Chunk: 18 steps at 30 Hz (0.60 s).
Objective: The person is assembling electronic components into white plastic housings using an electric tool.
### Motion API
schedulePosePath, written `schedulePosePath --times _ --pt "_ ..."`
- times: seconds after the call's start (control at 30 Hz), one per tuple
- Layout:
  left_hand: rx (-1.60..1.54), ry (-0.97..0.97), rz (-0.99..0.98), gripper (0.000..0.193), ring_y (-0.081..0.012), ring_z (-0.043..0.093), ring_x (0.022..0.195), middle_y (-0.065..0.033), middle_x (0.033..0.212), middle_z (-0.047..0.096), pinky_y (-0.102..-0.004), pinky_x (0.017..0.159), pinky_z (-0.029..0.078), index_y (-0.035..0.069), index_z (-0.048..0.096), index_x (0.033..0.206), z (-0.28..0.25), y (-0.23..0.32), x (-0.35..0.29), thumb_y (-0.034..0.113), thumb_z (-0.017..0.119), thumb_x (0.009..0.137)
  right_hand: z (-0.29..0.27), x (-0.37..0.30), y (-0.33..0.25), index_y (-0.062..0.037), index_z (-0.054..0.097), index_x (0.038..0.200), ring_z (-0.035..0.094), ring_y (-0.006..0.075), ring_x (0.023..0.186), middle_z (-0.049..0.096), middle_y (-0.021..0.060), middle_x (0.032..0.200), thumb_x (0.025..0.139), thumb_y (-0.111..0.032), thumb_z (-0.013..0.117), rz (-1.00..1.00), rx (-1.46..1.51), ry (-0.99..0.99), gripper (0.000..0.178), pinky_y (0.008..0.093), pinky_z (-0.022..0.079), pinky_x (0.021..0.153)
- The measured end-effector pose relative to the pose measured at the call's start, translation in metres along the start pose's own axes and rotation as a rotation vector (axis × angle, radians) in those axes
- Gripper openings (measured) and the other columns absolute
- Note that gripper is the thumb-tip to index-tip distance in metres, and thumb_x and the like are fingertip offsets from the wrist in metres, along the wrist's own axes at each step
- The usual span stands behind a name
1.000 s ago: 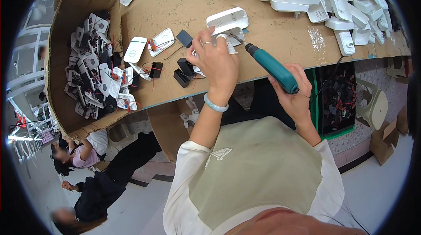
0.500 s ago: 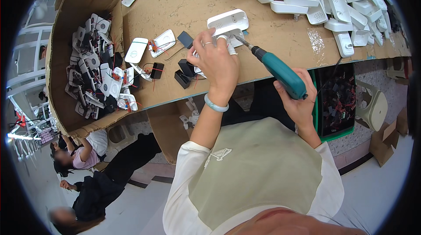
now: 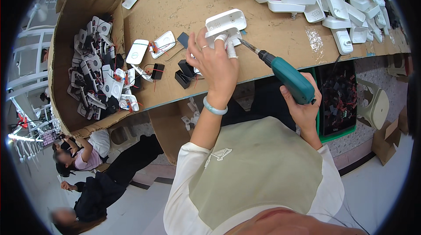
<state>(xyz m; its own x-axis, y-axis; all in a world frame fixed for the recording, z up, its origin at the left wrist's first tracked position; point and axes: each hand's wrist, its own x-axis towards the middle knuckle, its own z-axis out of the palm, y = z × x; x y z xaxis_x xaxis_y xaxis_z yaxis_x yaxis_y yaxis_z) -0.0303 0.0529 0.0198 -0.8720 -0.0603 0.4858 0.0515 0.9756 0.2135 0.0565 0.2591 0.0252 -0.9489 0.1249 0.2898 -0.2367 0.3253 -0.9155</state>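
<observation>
Screwdriver [image 3: 290, 78], one, in right hand [image 3: 306, 107], left hand [image 3: 213, 66] touching casing [image 3: 226, 21], two digits wrapped [image 3: 231, 50]

Pretty bright, even light across the surface [image 3: 276, 28], shadows soft. There's glare off a shiny patch [image 3: 314, 42] by its near edge, toward the right end. Past its left edge a tube light [image 3: 19, 137] is blown out. Fisheye bends the outskirts, corners go black, and two people's heads [image 3: 64, 216] are blurred.
</observation>
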Motion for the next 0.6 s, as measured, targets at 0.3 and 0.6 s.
schedulePosePath --times 0.3,0.6 --pt "-0.378 0.046 0.015 0.027 -0.0382 0.051 0.123 -0.0157 0.127 0.061 -0.0481 0.105 0.037 0.003 0.071 0.111 -0.031 -0.012 -0.037 0.008 0.077 0.085 -0.006 -0.002 0.000 0.0032 0.069 0.098 0.064 0.0198 0.080 0.066 0.0113 0.095 0.082 -0.005 0.085 0.027 0.026 0.023 0.024 0.0291 0.051 0.070" --pt "-0.269 0.072 0.028 0.014 -0.0257 0.064 0.078 -0.0080 0.082 0.067 -0.0367 0.075 0.044 0.005 0.075 0.102 -0.020 -0.011 -0.024 0.007 0.073 0.088 -0.004 -0.001 -0.001 0.0021 0.070 0.098 0.064 0.0197 0.080 0.066 0.0108 0.095 0.082 -0.007 0.085 0.030 0.019 0.018 0.023 0.0288 0.051 0.070"
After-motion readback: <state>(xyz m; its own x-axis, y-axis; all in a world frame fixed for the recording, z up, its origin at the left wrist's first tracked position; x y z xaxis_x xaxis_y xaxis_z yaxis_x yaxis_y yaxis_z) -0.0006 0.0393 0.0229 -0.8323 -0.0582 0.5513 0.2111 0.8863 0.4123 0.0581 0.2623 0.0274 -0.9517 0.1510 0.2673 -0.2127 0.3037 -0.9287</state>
